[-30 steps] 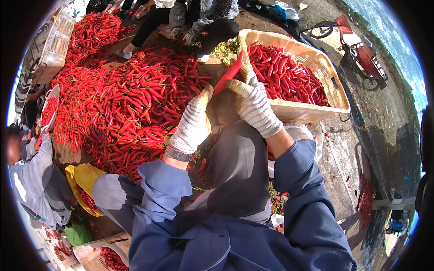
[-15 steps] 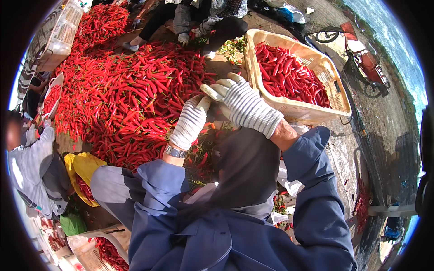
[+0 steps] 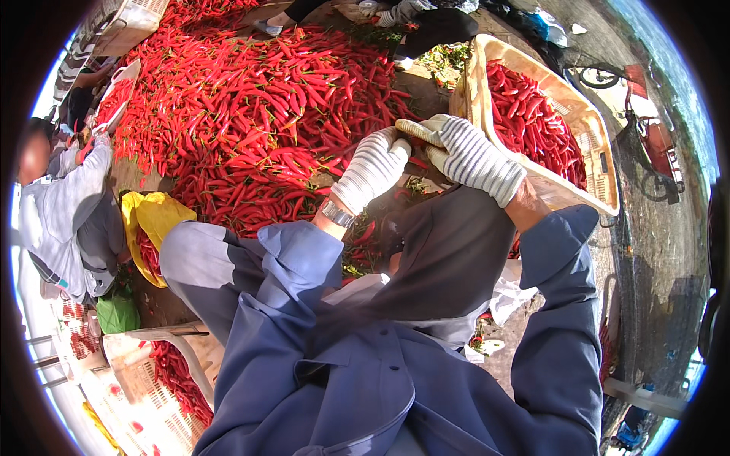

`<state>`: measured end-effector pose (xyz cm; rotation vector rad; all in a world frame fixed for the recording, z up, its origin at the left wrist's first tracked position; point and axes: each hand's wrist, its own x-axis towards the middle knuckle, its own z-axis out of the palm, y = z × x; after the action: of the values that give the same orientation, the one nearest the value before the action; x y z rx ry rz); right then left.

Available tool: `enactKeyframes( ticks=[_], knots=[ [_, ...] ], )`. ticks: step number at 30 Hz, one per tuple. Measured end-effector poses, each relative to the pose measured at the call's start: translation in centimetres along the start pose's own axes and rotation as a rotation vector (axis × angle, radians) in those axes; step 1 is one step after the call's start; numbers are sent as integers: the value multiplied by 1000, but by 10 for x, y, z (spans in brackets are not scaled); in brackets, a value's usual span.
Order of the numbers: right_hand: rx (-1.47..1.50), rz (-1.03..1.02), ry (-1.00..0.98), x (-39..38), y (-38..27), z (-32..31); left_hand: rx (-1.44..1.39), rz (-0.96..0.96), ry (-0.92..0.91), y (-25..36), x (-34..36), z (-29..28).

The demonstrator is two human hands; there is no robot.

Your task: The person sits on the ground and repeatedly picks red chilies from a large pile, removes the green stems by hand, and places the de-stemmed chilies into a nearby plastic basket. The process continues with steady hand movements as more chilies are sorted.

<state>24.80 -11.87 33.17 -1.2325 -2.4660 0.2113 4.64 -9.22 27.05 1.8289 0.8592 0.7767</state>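
Note:
My left hand (image 3: 372,167) and my right hand (image 3: 479,158), both in white striped knit gloves, are close together above my lap at the near edge of the chili pile (image 3: 251,129). The fingers of each are bent and closed, with the fingertips turned toward each other. Whatever they may hold is hidden by the gloves; a bit of red shows below and between them, but I cannot tell whether it is held. To the right of my right hand stands a cream plastic crate (image 3: 566,196) with red chilies (image 3: 536,125) in it.
On the left a person in a grey top (image 3: 72,213) sits by a yellow bag (image 3: 163,216) with chilies. Another crate (image 3: 129,361) of chilies stands lower left, near a green bag (image 3: 118,311). A co-worker's gloved hands (image 3: 395,11) are at the far side. A tricycle (image 3: 654,144) stands far right.
The view has shifted, so the pile and crate sit higher and further right in it. My hands stay close together, with the right fingers now bent lower toward the left hand.

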Motion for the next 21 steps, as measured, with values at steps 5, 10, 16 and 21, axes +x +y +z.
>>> enactKeyframes(
  ticks=[5, 10, 16, 21],
  knots=[
    [350, 356, -67, -5, -5, -11, 358, 458, 238, -8, 8, 0],
    [302, 385, -91, -4, -6, -12, -374, 122, 194, 8, 6, -2],
    [378, 401, -137, 2, -7, -5, -280, 2, 257, 19, 6, -3],
    [419, 362, -122, 6, -9, -4, -267, -1, 257, 2, 13, 1]
  ],
)
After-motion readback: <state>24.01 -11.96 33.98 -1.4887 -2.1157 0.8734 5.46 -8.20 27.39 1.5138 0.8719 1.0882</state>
